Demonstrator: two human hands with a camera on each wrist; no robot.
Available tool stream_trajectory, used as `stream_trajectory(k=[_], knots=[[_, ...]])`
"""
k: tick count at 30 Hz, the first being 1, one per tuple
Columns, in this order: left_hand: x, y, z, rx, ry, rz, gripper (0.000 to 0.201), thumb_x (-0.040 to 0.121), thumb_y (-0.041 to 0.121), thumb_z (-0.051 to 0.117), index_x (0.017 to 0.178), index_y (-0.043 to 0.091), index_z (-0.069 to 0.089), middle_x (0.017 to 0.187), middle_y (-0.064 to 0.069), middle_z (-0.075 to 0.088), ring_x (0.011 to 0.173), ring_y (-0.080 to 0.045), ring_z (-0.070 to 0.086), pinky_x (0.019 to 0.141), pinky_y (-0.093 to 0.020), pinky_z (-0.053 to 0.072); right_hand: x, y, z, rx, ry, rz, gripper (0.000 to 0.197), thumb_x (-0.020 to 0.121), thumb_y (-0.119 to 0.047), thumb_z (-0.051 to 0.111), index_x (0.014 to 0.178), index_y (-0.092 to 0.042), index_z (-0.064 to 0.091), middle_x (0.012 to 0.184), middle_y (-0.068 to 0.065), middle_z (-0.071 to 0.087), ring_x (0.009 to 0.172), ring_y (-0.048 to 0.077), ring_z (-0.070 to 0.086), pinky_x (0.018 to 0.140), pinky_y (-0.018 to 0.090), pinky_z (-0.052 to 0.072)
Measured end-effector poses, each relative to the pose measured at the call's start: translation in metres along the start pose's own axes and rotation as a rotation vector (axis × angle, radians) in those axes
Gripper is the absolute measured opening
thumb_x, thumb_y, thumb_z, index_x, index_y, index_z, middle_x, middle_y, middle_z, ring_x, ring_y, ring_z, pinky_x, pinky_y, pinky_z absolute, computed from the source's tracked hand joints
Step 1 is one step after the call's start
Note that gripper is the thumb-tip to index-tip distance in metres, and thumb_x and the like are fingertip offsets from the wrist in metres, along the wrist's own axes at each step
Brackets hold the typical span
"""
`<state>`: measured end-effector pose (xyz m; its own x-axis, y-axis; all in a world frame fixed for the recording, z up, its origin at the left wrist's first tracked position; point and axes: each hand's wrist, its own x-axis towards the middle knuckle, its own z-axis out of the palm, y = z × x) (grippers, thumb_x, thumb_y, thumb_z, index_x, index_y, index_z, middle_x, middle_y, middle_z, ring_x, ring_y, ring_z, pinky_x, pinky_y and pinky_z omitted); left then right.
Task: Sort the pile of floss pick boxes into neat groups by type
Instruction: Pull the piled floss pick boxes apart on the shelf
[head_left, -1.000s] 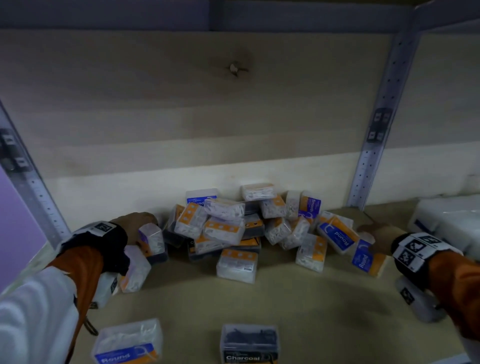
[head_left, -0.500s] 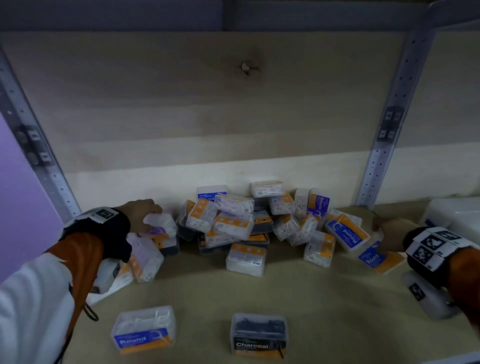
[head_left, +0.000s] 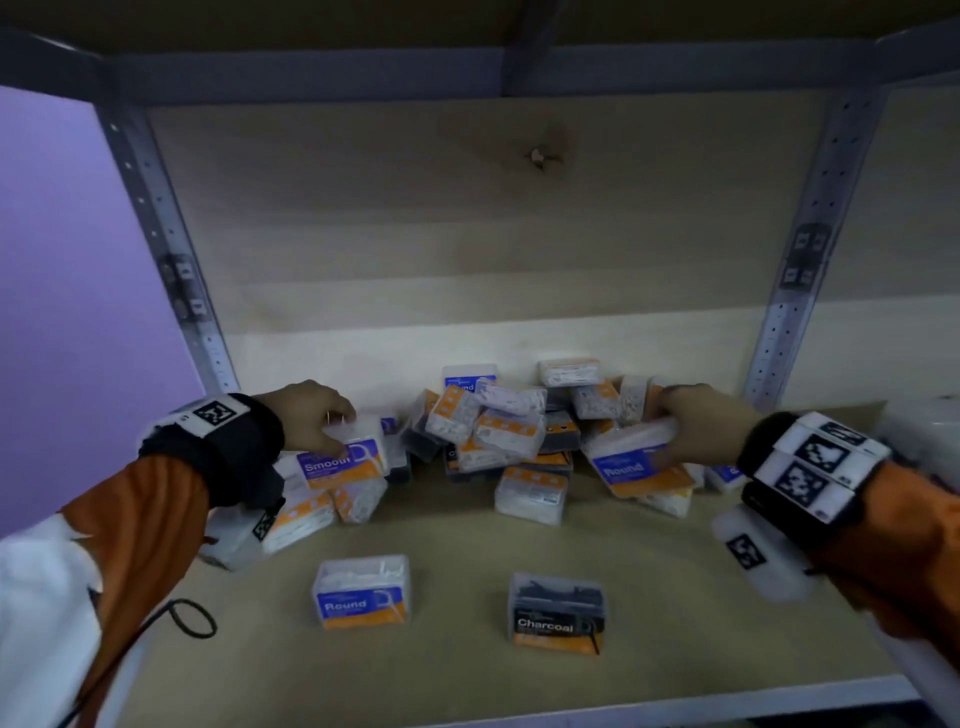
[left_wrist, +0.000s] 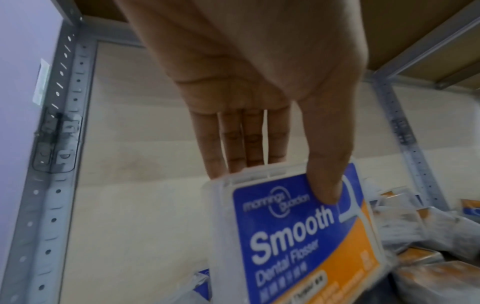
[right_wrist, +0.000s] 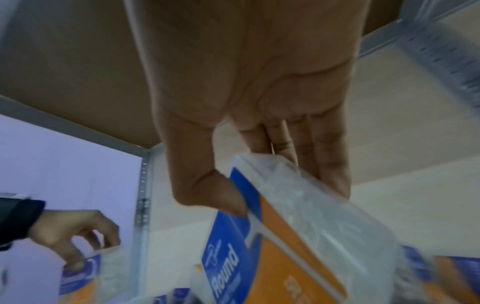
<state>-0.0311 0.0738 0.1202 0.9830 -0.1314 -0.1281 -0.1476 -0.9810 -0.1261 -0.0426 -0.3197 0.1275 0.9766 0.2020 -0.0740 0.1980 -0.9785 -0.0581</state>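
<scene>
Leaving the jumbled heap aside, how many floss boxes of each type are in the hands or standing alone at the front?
Clear plastic Round boxes, blue-and-orange labels: 2 (one in right hand)
Clear Smooth box, in left hand: 1
Dark Charcoal box: 1
Total: 4

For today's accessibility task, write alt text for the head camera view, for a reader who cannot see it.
On a wooden shelf, a person's left hand grips a Smooth floss pick box and the right hand grips a Round box, either side of a jumbled pile of boxes. Nearer the camera, a Round box and a Charcoal box stand apart.
</scene>
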Motion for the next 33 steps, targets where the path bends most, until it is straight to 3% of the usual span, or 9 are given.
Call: stream_trajectory(k=[7,12,17,20,22,24,26,30,33], knots=[[-0.04,0.003,0.004,0.012,0.008,-0.017,0.056,0.086,0.042,0.063,0.134,0.016,0.049,0.128,-0.003,0.056,0.113,-0.017,0.054,0.088,-0.02,0.041,-0.006,-0.092,0.014,0.133,0.069,-0.198,0.051,0.074,-0.032,0.074,0.115,-0.007,0.057,0.116,0.011,0.062,0.105,0.025,0.059,0.075,0.026,0.044],[-0.06,0.004,0.008,0.035,0.022,-0.018,0.054,0.086,0.043,0.062,0.132,0.016,0.05,0.127,-0.002,0.057,0.112,-0.016,0.055,0.086,-0.02,0.041,0.004,-0.149,0.042,0.154,-0.017,-0.241,0.027,0.079,-0.027,0.07,0.092,-0.008,0.056,0.096,0.012,0.062,0.088,0.024,0.061,0.069,0.03,0.045],[-0.074,0.004,0.011,0.033,0.01,0.004,0.052,0.088,0.042,0.06,0.131,0.015,0.052,0.125,-0.003,0.058,0.109,-0.017,0.056,0.081,-0.019,0.039,0.011,-0.182,0.058,0.174,-0.073,-0.216,0.036,0.089,-0.023,0.059,0.118,-0.002,0.055,0.117,0.015,0.06,0.11,0.028,0.059,0.077,0.031,0.045],[-0.08,0.004,0.014,0.036,-0.008,0.014,0.051,0.088,0.042,0.059,0.131,0.015,0.052,0.124,-0.003,0.059,0.108,-0.017,0.057,0.083,-0.02,0.041,0.014,-0.194,0.066,0.142,-0.115,-0.215,0.017,0.093,-0.018,0.053,0.085,-0.004,0.049,0.114,0.017,0.06,0.098,0.027,0.06,0.066,0.028,0.041],[-0.083,0.004,0.015,0.039,-0.021,0.02,0.052,0.088,0.042,0.059,0.131,0.015,0.052,0.125,-0.003,0.059,0.108,-0.017,0.057,0.084,-0.021,0.042,0.013,-0.198,0.072,0.115,-0.152,-0.19,0.035,0.094,-0.015,0.051,0.065,-0.009,0.034,0.098,0.014,0.057,0.101,0.027,0.059,0.068,0.028,0.04],[-0.085,0.005,0.016,0.042,-0.027,0.023,0.051,0.089,0.043,0.058,0.131,0.015,0.051,0.125,-0.003,0.059,0.108,-0.017,0.057,0.085,-0.022,0.042,0.014,-0.201,0.08,0.108,-0.158,-0.195,0.021,0.095,-0.014,0.05,0.076,-0.005,0.047,0.111,0.016,0.058,0.115,0.03,0.056,0.083,0.032,0.045],[-0.086,0.006,0.016,0.037,-0.032,0.023,0.051,0.089,0.043,0.058,0.132,0.015,0.051,0.126,-0.003,0.058,0.108,-0.017,0.057,0.085,-0.022,0.042,0.013,-0.203,0.087,0.096,-0.171,-0.191,0.022,0.095,-0.015,0.051,0.108,0.002,0.057,0.126,0.018,0.057,0.117,0.031,0.056,0.092,0.033,0.047],[-0.088,0.009,0.017,0.018,-0.038,0.03,0.05,0.09,0.043,0.057,0.132,0.015,0.051,0.126,-0.003,0.057,0.108,-0.017,0.057,0.085,-0.022,0.043,0.014,-0.208,0.101,0.047,-0.216,-0.2,0.019,0.095,-0.019,0.052,0.094,-0.001,0.058,0.128,0.019,0.057,0.117,0.031,0.057,0.094,0.033,0.047],[-0.089,0.011,0.018,0.009,-0.041,0.034,0.051,0.09,0.042,0.057,0.132,0.015,0.05,0.126,-0.003,0.057,0.108,-0.017,0.056,0.085,-0.022,0.042,0.015,-0.211,0.109,0.074,-0.195,-0.206,0.035,0.095,-0.019,0.051,0.122,0.003,0.055,0.131,0.019,0.056,0.12,0.031,0.055,0.096,0.033,0.045]])
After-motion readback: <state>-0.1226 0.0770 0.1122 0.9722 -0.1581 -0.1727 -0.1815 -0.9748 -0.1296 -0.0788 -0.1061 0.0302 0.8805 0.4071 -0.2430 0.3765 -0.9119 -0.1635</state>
